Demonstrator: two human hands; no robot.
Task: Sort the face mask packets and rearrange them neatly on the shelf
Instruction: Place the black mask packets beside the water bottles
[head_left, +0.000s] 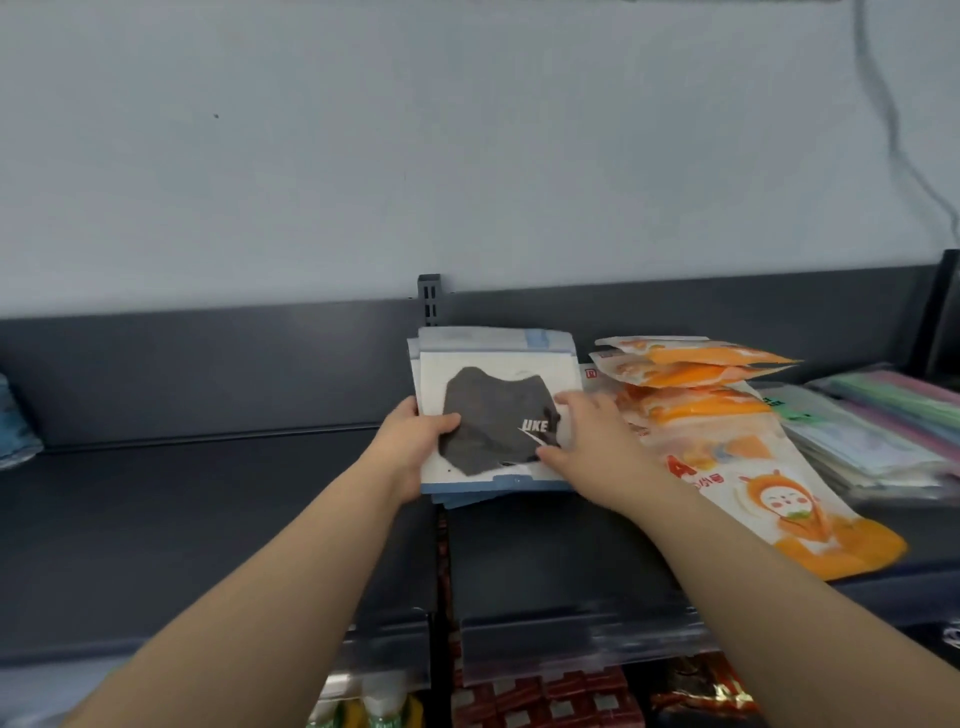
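Both forearms are stretched over the shelf. The mask stack at its back edge is pinched by the left hand; the right hand lies open on its right side.

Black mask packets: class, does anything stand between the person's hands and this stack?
Nothing visible does. The left hand already grips the left edge of the black mask packets, thumb on top. The right hand lies on their right side. The orange packets sit beside the stack, further right.
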